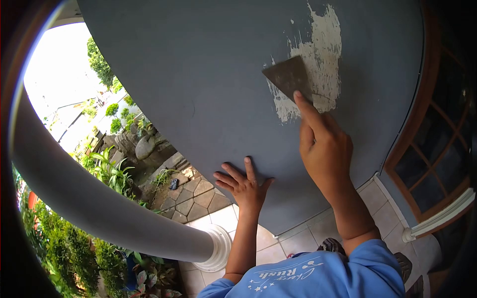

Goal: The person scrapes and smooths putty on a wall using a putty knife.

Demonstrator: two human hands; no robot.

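Note:
My right hand [325, 144] is closed around a putty knife [289, 77], its index finger stretched along the blade. The wide, dull metal blade lies against a patch of white filler [325, 59] on the grey wall [198, 64]. The filler is streaky, with ragged edges at the top and lower left. Lower down and to the left, my left hand [244, 187] rests on the wall near its edge, fingers spread and holding nothing. The knife's handle is hidden inside my right hand.
A round white column [124, 213] stands at the left, with garden plants [64, 248] and stone paving [194, 198] around it. A wood-framed window [432, 154] is on the right. Pale floor tiles [298, 241] lie below, by my feet.

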